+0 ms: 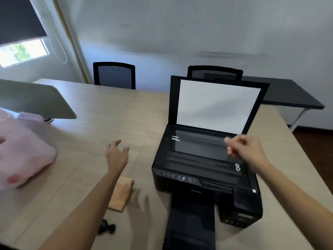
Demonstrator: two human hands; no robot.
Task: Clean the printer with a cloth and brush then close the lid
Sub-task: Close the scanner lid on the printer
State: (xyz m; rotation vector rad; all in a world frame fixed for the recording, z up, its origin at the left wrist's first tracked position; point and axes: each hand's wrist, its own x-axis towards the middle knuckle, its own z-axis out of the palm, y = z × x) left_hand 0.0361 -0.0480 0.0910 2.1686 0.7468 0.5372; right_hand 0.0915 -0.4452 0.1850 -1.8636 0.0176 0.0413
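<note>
A black printer (203,179) stands on the wooden table (126,120) with its scanner lid (218,103) raised upright, white backing facing me, and the glass (198,148) exposed. My right hand (246,150) hovers above the right side of the glass, fingers loosely curled, holding nothing I can see. My left hand (117,156) floats over the table left of the printer, fingers spread and empty. A folded orange cloth (121,193) lies on the table under my left forearm. A small black object (106,229), maybe the brush, sits near the front edge.
A pink soft bag (23,156) rests at the left. A grey monitor back (36,101) stands behind it. Two black chairs (114,74) line the far side, and a dark side table (288,94) sits at the right. The printer's output tray (191,222) sticks out toward me.
</note>
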